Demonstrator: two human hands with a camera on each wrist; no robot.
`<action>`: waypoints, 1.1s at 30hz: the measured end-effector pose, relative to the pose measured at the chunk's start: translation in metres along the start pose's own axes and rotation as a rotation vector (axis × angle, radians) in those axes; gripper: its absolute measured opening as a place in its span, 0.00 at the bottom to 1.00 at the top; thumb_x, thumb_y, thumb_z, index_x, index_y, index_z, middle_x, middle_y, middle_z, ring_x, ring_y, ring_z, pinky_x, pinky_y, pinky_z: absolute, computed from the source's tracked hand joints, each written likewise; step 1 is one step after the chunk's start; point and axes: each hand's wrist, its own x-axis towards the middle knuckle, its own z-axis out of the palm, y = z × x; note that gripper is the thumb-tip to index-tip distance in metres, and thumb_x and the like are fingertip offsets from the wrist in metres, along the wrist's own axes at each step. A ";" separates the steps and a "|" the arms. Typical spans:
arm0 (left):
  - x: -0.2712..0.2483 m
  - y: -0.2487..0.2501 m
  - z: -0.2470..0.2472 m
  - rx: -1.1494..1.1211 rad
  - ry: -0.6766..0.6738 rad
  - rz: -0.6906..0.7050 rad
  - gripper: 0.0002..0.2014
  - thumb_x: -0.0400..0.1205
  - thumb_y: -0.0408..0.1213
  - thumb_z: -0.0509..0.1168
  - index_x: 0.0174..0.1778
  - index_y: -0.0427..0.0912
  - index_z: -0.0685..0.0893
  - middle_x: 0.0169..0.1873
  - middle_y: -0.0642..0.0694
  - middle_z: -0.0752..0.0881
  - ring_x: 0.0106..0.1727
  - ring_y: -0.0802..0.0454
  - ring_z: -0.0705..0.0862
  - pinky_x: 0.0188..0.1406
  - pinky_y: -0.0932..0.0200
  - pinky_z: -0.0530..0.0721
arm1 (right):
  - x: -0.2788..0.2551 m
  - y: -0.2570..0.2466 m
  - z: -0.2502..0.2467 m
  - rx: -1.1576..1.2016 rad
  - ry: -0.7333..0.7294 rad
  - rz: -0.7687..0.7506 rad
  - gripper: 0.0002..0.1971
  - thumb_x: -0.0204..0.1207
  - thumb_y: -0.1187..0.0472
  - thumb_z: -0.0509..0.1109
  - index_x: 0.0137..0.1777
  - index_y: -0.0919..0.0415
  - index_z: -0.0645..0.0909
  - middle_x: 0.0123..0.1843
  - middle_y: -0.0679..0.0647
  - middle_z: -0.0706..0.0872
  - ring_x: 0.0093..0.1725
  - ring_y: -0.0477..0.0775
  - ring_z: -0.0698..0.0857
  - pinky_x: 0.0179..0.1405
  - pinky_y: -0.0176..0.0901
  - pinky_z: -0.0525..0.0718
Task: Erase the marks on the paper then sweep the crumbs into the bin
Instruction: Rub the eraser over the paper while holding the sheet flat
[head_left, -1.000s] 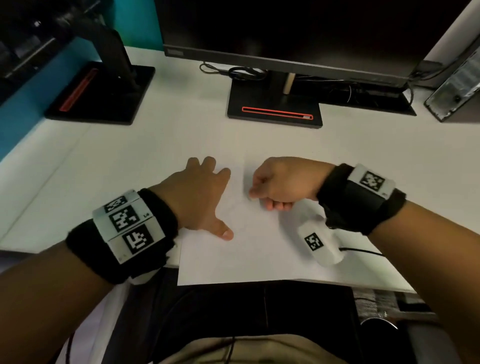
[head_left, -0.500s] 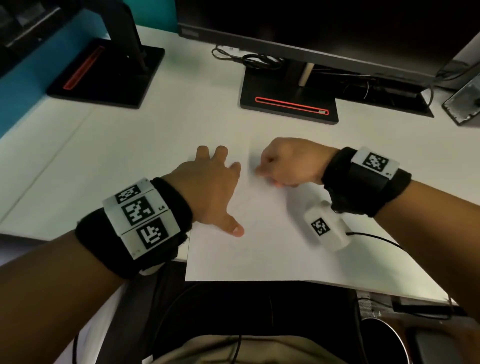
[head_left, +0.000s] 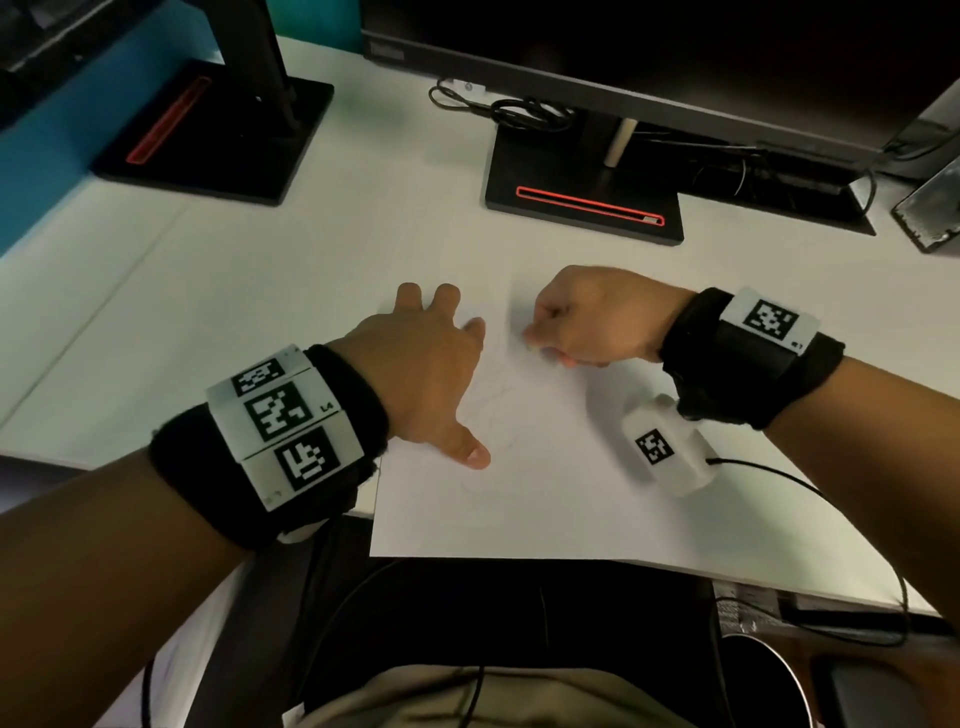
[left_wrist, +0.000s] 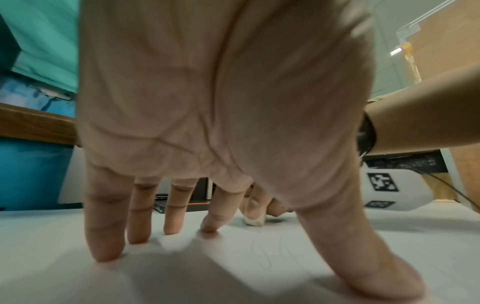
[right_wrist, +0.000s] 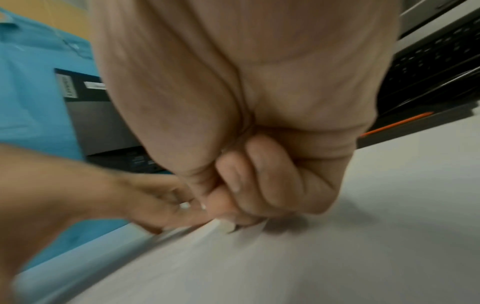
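Left hand (head_left: 421, 374) flat on paper (head_left: 545, 499) (near its left edge); right hand (head_left: 587, 317) pinches eraser (left_wrist: 255, 221).

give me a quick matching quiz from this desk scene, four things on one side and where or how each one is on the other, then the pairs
Things:
1. left hand
2. right hand
3. eraser
4. paper

States:
A. lies flat on the white desk, faint pencil marks on it
B. pinched in fingertips, its end on the sheet
C. fingers spread, pressing the sheet down
D. curled into a fist over the marks

Pairs: 1-C, 2-D, 3-B, 4-A
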 end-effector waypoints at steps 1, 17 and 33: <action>0.000 0.000 0.000 -0.002 0.000 -0.001 0.58 0.65 0.75 0.72 0.84 0.44 0.60 0.77 0.40 0.59 0.76 0.36 0.61 0.62 0.40 0.84 | -0.001 -0.002 0.004 -0.022 -0.027 -0.029 0.18 0.84 0.52 0.67 0.41 0.65 0.87 0.36 0.59 0.91 0.28 0.51 0.80 0.32 0.42 0.81; -0.001 -0.002 0.002 -0.007 0.006 0.006 0.60 0.64 0.76 0.71 0.85 0.45 0.58 0.78 0.41 0.59 0.77 0.36 0.60 0.61 0.39 0.84 | 0.008 -0.003 0.002 -0.009 -0.003 -0.011 0.18 0.84 0.52 0.68 0.42 0.66 0.87 0.32 0.54 0.85 0.26 0.50 0.78 0.32 0.40 0.79; -0.003 -0.005 0.001 0.059 0.015 0.014 0.61 0.65 0.80 0.67 0.86 0.49 0.54 0.81 0.42 0.57 0.79 0.38 0.60 0.68 0.37 0.78 | 0.010 0.000 0.003 -0.004 0.017 -0.042 0.20 0.84 0.51 0.67 0.43 0.69 0.86 0.33 0.56 0.85 0.28 0.51 0.77 0.31 0.41 0.79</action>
